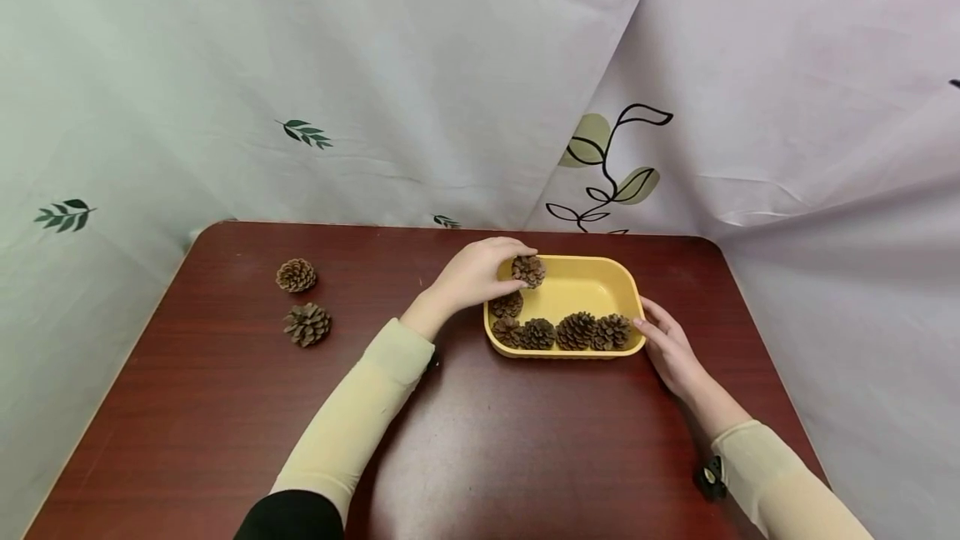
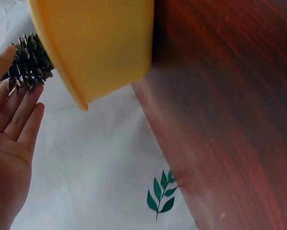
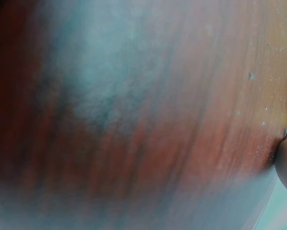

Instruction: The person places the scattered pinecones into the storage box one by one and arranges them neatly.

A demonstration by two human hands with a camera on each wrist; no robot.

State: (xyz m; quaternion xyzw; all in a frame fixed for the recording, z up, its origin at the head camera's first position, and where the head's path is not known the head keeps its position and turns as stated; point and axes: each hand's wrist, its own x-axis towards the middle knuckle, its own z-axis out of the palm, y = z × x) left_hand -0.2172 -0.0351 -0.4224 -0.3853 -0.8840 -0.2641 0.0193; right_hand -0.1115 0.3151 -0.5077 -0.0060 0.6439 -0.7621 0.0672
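Over the back left corner of a yellow plastic container [image 1: 585, 288], my left hand [image 1: 480, 272] pinches a pine cone [image 1: 528, 272] between thumb and fingers. The left wrist view shows that pine cone [image 2: 30, 62] just above the container's rim, the hand [image 2: 10, 139] below it. My right hand [image 1: 670, 352] grips the container's right end, thumb at the rim and fingers along the outer wall. Inside, several pine cones [image 1: 575, 331] line the front side, and another pine cone [image 1: 507, 304] sits by the left wall.
Two loose pine cones, one [image 1: 296, 275] behind the other [image 1: 307, 324], lie on the left part of the dark red wooden table [image 1: 480, 457]. A white curtain [image 1: 420, 90] with leaf prints hangs behind the table's back edge.
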